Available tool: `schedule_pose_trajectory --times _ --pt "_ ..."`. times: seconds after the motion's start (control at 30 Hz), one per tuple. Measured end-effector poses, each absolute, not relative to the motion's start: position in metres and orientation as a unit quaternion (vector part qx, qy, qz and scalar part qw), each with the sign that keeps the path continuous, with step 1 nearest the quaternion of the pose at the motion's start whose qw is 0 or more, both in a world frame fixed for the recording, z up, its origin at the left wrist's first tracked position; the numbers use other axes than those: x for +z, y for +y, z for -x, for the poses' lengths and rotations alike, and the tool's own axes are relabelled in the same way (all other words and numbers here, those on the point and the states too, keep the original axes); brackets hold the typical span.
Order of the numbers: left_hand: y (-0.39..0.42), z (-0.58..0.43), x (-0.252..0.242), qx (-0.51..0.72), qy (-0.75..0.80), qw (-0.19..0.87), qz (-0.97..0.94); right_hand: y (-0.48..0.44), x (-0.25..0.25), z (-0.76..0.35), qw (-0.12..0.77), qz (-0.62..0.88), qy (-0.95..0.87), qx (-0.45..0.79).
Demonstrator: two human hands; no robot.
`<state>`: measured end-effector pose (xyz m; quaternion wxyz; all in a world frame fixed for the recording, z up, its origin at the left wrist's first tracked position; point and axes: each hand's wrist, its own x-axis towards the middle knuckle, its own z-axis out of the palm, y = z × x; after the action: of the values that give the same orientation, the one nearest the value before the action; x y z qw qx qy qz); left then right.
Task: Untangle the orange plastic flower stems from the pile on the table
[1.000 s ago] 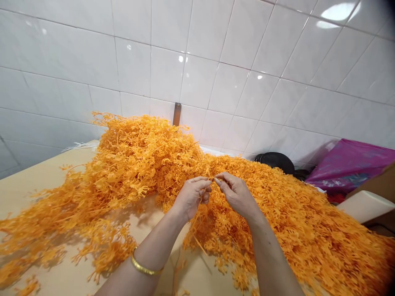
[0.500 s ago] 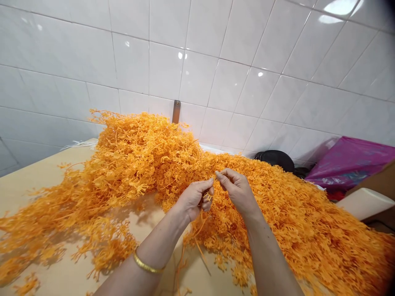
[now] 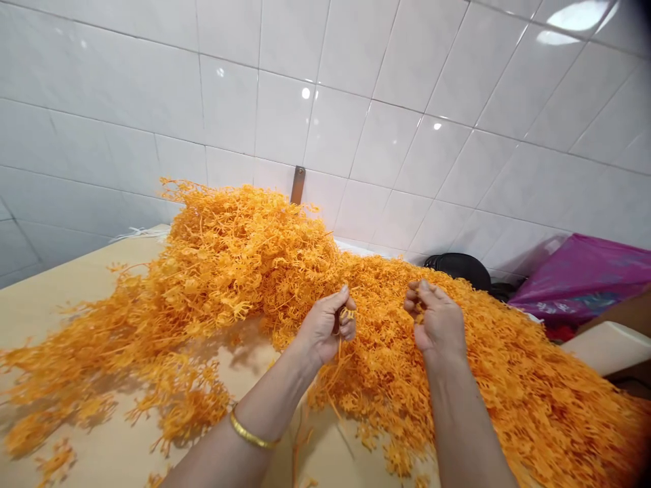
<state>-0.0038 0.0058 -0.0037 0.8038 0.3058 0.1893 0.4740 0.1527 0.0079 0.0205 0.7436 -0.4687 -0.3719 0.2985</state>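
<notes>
Left hand (image 3: 325, 329) is curled closed, pinching an orange plastic sprig (image 3: 347, 314) whose stems hang below the palm. Right hand (image 3: 438, 324), beside it and not touching, has its fingers curled on a small orange piece (image 3: 418, 316). The sprig pile (image 3: 228, 271) lies beneath and beyond both hands.

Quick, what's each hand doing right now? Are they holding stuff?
Left hand: closed on an orange sprig, its stem hanging below.
Right hand: closed, fingers curled, seemingly pinching a small orange bit.
</notes>
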Motion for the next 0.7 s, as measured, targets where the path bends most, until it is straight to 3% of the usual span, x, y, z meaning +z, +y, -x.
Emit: schedule_pose_trajectory --times 0.37,0.7 --pt "0.013 -0.001 -0.012 0.503 0.174 0.804 -0.265 -0.011 0.024 -0.113 0.459 0.518 -0.702 0.166" --pt "0.011 -0.002 -0.012 0.505 0.196 0.791 -0.284 -0.005 0.014 -0.106 0.456 0.525 -0.706 0.134"
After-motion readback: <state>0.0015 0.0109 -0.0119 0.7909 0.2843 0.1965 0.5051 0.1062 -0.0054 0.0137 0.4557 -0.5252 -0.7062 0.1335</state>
